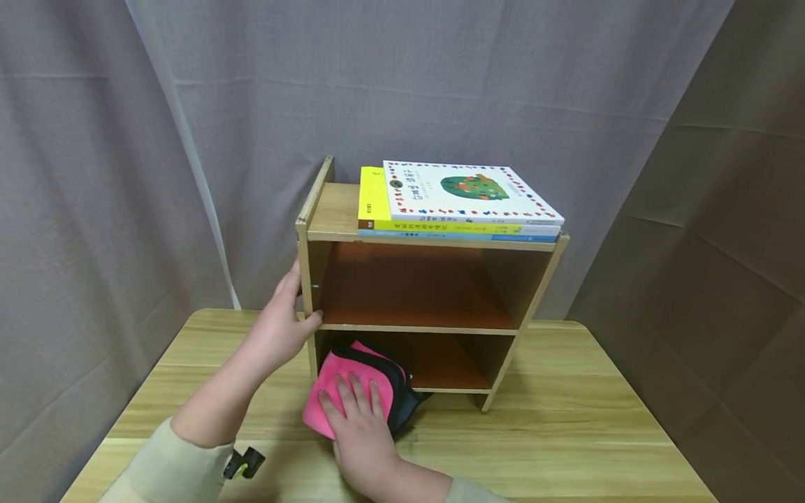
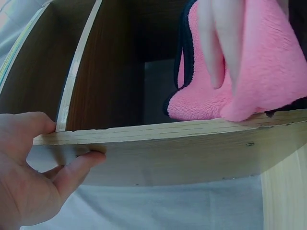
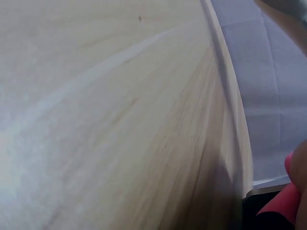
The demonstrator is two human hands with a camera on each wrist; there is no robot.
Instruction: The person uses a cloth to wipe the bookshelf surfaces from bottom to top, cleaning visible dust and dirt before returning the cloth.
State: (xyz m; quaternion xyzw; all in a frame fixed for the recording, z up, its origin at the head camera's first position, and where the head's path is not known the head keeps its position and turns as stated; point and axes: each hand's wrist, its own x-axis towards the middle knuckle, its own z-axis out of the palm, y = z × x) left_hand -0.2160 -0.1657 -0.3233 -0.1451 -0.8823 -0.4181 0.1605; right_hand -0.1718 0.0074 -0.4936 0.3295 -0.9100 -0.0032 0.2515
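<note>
A small wooden shelf (image 1: 415,328) stands on the table, its front towards me. My left hand (image 1: 283,328) holds its left side panel (image 2: 192,158), thumb at the front edge by the middle board and fingers along the outer face. At the lower left of the shelf, a pink plush cloth (image 1: 352,388) with black edging and a dark underside bulges out of the bottom compartment. My right hand (image 1: 365,440) presses on this cloth with straight, spread fingers. The left wrist view shows the cloth against the inner side of the panel; the right wrist view catches only a corner.
Several picture books (image 1: 465,199) lie stacked on the shelf's top. A wood-grain table (image 1: 566,433) carries the shelf, and grey curtains (image 1: 251,126) hang behind and at both sides. A small black clip-like object (image 1: 244,463) sits at my left cuff.
</note>
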